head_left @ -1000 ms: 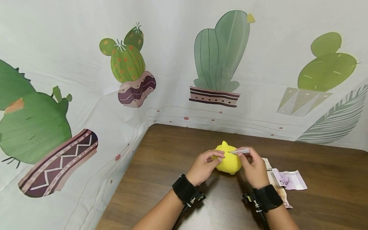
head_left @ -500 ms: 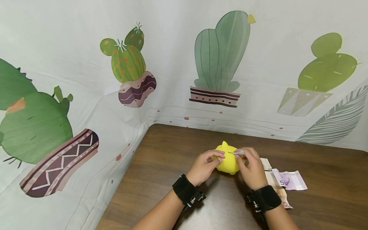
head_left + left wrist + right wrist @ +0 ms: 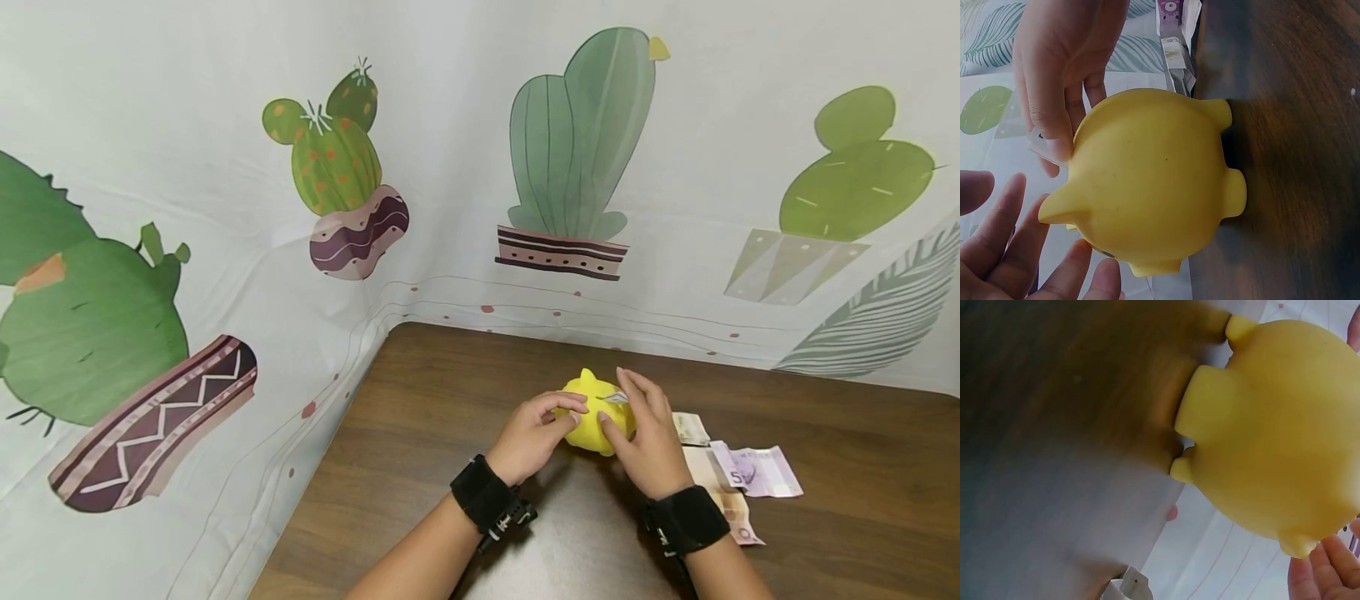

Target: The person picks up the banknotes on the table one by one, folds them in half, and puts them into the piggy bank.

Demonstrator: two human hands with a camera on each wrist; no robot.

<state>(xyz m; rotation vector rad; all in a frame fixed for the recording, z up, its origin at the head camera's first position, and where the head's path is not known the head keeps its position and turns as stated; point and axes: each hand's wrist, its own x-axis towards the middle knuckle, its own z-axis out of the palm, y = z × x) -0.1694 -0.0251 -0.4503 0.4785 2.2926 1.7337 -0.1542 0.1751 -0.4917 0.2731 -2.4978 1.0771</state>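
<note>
Fingers on my right hand (image 3: 647, 433) have straightened since a second ago, pushing the folded banknote (image 3: 617, 399) down into the slot of the yellow piggy bank (image 3: 592, 414). My left hand (image 3: 534, 435) rests open-fingered against it mid-table, steadying it. Spare banknotes (image 3: 753, 468) lie just right.

Matt plastic, dark wood, printed cloth, crumpled paper

I see the yellow piggy bank (image 3: 592, 417) at centre frame as smooth, matt, rubbery plastic; the table (image 3: 465, 392) under it is dark wood-grain with a soft sheen, the cactus backdrop (image 3: 225, 208) across the top is slightly creased cloth, and the banknotes (image 3: 750, 471) at lower right are creased paper.
</note>
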